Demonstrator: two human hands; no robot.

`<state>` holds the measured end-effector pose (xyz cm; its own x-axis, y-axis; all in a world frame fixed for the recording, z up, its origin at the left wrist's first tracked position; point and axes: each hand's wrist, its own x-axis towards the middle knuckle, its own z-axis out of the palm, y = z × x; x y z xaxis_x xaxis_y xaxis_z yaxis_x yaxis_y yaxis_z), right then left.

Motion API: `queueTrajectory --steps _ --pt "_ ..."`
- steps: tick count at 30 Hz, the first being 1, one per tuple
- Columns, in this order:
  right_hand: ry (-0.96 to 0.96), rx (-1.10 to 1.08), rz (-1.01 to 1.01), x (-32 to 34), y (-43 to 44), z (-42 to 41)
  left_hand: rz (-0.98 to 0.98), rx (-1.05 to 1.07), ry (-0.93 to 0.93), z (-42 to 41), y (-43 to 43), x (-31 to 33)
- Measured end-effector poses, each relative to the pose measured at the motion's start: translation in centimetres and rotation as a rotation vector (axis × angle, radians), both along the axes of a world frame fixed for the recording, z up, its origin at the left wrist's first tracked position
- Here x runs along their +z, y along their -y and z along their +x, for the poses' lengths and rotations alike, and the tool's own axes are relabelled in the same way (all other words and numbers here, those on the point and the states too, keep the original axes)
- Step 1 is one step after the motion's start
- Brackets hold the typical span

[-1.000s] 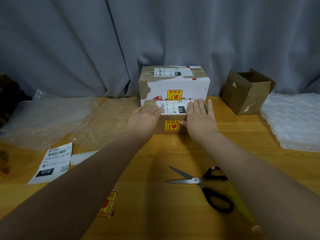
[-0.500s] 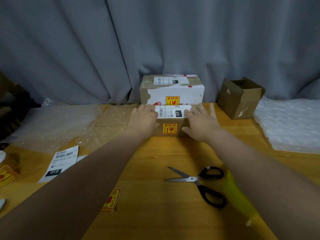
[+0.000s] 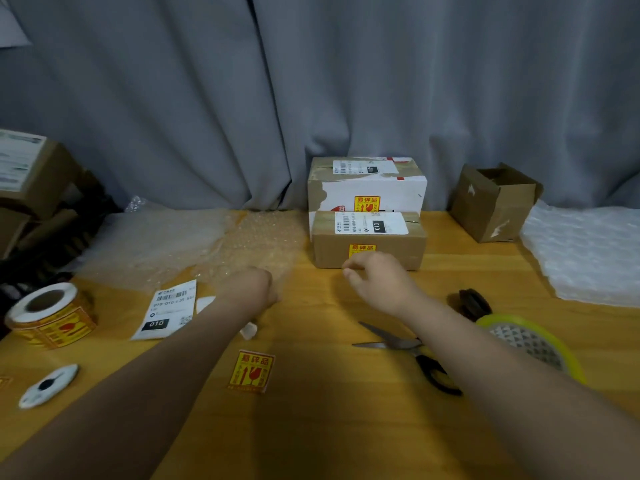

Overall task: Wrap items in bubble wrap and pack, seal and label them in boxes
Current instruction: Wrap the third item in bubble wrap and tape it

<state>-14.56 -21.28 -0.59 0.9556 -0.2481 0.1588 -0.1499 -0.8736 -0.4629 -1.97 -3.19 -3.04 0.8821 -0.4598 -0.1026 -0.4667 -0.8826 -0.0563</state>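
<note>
Now both your hands hover low over a yellow wooden desk (image 3: pixel 329 427), and neither touches a box. Your right hand (image 3: pixel 381 284) hangs just in front of the small brown box (image 3: pixel 398 252). Its fingers (image 3: pixel 350 271) are loosely curled, slightly apart, and hold nothing. Your left hand (image 3: pixel 251 289) is over the near edge of a clear bubble wrap sheet (image 3: pixel 207 244). Its fingers are folded out of sight under the back of the hand, so I cannot tell whether they hold anything.

The small brown box sits at the back middle of the desk with its flaps closed. A white shipping label (image 3: pixel 372 223) lies across its top, and a yellow fragile sticker (image 3: pixel 362 248) on its front face is partly hidden by your right hand. Right behind it stands a larger white box (image 3: pixel 367 185), also labelled.

This parcel looks finished, so the step in hand seems to be turning to the next one. That likely calls for the open carton (image 3: pixel 495 202) at the back right, plus wrap from either side.

Near you lie scissors (image 3: pixel 408 351) with the blades apart, a yellow-green tape roll (image 3: pixel 533 341), a loose sticker (image 3: pixel 251 370) and a spare label (image 3: pixel 169 311). A sticker roll (image 3: pixel 48 313) sits at the far left, and a white padded sheet (image 3: pixel 588 251) covers the right end. A grey curtain (image 3: pixel 207 98) hangs behind, and stacked cardboard boxes (image 3: pixel 27 168) stand beyond the desk's left end.
</note>
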Motion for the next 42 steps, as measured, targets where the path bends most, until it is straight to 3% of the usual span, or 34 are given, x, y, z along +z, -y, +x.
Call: queueTrajectory --steps 3,7,10,17,19,21,24,26,30,33,35,37,40,42 --pt "0.01 -0.011 0.14 -0.3 -1.7 0.7 -0.142 0.014 0.066 0.7 -0.6 -0.6" --pt "0.055 -0.038 0.382 0.3 -2.6 1.0 -0.887 0.196 0.155 0.6 -1.9 2.2" --pt "0.099 -0.064 0.735 2.1 -2.9 1.0 -1.143 0.133 0.276 0.1 -2.4 5.9" --pt "0.22 -0.047 1.396 8.0 -4.9 1.5 -1.346 -0.336 0.351 -3.6 -1.9 12.7" --pt "0.185 0.039 1.594 10.0 -4.9 0.9 -1.161 -0.521 0.523 -5.2 -1.5 13.6" --pt "0.17 0.169 1.666 11.2 -4.8 0.1 -0.879 -0.771 0.771 -6.7 -0.9 13.6" --pt "0.342 0.082 1.546 11.1 -4.5 -1.4 -0.683 -1.071 1.013 -8.8 0.4 11.6" --pt "0.471 -0.022 1.499 9.8 -3.7 -2.5 -0.641 -1.113 0.955 -10.1 1.1 9.6" --pt "0.415 -0.233 1.259 3.7 -2.2 -5.5 -0.392 -1.097 0.451 -12.4 1.0 5.8" --pt "0.295 -0.372 1.042 -1.4 -2.5 -7.8 -0.308 -0.903 0.065 -14.0 1.5 2.9" --pt "0.291 -0.405 0.89 -3.8 -2.4 -8.4 -0.349 -0.749 -0.013 -14.1 1.9 0.7" --pt "0.281 -0.398 0.673 -4.8 -1.8 -8.3 -0.231 -0.662 -0.044 -13.5 2.4 -1.5" --pt "0.268 -0.379 0.479 -4.9 -0.5 -8.3 -0.078 -0.551 -0.261 -13.4 3.2 -3.5" --pt "0.282 -0.398 0.337 -5.0 0.7 -8.6 -0.05 -0.522 -0.266 -13.4 4.0 -4.0"
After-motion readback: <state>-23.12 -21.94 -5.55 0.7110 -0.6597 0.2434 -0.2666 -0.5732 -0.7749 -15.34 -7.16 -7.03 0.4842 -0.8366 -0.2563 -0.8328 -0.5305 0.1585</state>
